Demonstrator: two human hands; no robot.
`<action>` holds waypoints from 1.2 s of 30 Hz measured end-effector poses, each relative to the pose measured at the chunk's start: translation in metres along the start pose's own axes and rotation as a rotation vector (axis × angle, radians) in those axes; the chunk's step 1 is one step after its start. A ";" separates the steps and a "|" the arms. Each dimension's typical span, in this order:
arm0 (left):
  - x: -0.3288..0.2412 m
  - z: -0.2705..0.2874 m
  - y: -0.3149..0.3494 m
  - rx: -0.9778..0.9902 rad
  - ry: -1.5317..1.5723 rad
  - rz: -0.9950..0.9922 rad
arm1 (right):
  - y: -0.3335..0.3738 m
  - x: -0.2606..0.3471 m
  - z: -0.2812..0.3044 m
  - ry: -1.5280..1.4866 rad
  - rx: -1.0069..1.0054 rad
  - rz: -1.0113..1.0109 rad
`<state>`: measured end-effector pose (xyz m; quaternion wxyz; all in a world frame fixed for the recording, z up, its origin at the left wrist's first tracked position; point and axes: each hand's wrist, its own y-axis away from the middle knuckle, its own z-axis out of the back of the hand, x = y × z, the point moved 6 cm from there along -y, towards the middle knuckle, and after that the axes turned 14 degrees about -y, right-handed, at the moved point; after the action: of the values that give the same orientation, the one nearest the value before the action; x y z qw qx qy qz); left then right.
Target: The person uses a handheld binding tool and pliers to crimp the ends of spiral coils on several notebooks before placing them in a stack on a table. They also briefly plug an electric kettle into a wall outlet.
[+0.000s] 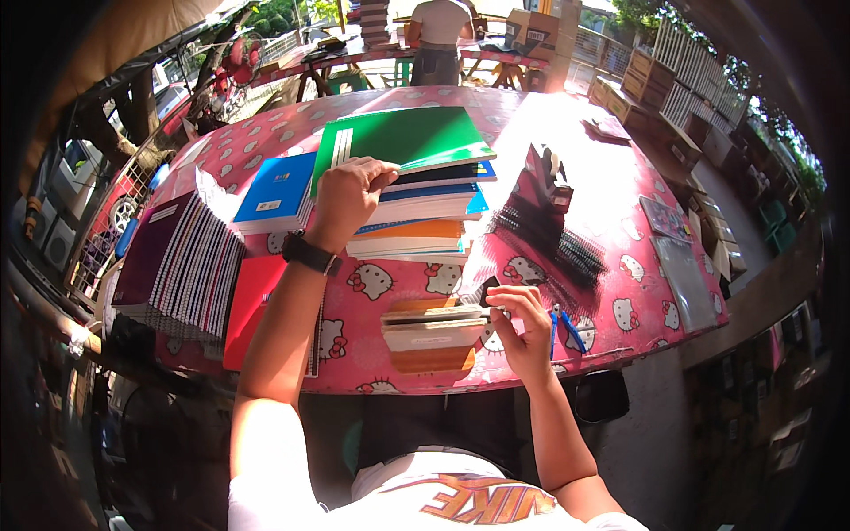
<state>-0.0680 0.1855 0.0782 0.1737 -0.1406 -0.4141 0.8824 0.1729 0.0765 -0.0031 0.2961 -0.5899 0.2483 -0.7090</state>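
Note:
My left hand [354, 190], a dark watch on its wrist, is closed at the near-left edge of a green notebook [412, 137]. That notebook tops a stack of notebooks [416, 217] with blue, white and orange edges. Lower on the right, my right hand [524, 326] has its fingers bent around a small black piece [489, 288], whose kind I cannot make out. Just left of this hand lies a wooden block tool [432, 358] with a pale strip across it. Blue-handled pliers [568, 332] rest to the right of the hand.
A row of spiral notebooks [177, 257] stands at left, near a blue notebook [279, 190] and a red one [252, 305]. Black binding coils [562, 252] lie right of the stack, beside a dark box [542, 186]. Clear plastic sleeves [680, 274] sit far right. A person [440, 35] stands behind the table.

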 end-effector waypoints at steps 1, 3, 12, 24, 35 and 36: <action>0.001 0.001 -0.001 -0.001 -0.003 -0.002 | -0.001 0.000 0.000 -0.005 0.000 0.002; -0.002 0.002 -0.004 0.008 -0.008 -0.067 | -0.001 -0.003 0.003 -0.010 -0.012 0.010; -0.097 0.046 0.068 -0.077 -0.215 -0.382 | -0.016 -0.046 0.007 -1.401 0.010 -0.735; -0.008 0.027 0.121 -0.322 0.853 0.691 | -0.017 -0.059 0.036 -0.748 0.126 -0.431; -0.036 0.024 0.148 -0.062 0.931 0.645 | 0.021 -0.099 0.031 -0.833 0.074 -0.460; -0.036 0.024 0.147 -0.060 0.933 0.645 | 0.020 -0.098 0.031 -0.843 0.057 -0.498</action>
<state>-0.0728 0.0654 -0.0178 0.0558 -0.6397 -0.2545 0.7231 0.2180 0.1319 -0.0789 0.2081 -0.8588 -0.0614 -0.4641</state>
